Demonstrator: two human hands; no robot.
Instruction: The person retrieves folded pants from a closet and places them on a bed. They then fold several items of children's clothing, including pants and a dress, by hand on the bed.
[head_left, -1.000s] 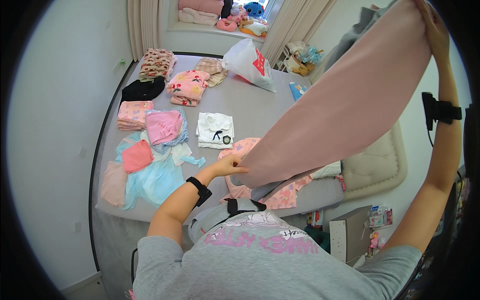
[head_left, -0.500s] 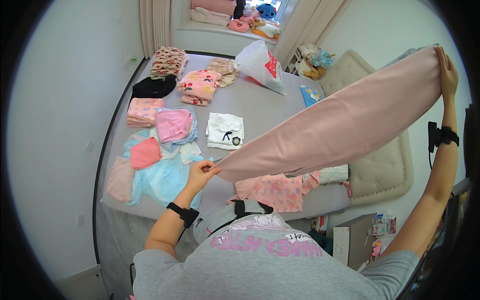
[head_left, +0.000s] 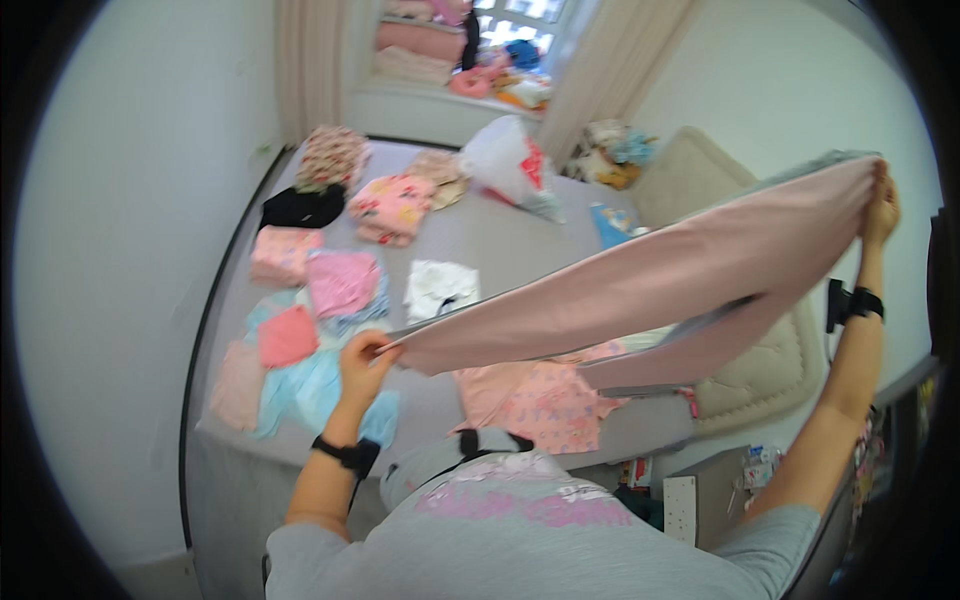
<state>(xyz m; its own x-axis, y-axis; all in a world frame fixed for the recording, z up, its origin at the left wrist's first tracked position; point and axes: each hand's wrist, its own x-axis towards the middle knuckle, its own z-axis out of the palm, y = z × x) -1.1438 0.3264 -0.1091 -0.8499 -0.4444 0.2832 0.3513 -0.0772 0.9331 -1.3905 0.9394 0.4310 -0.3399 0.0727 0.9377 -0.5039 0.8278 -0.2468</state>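
Pink garment (head_left: 600,303) | smooth cloth, grey-edged | long forked shape, held outstretched

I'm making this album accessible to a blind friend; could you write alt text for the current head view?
A left hand and a right hand hold opposite ends of a long pink-and-grey garment above a bed. Folded clothes lie on its left side, with a white bag toward the far end.
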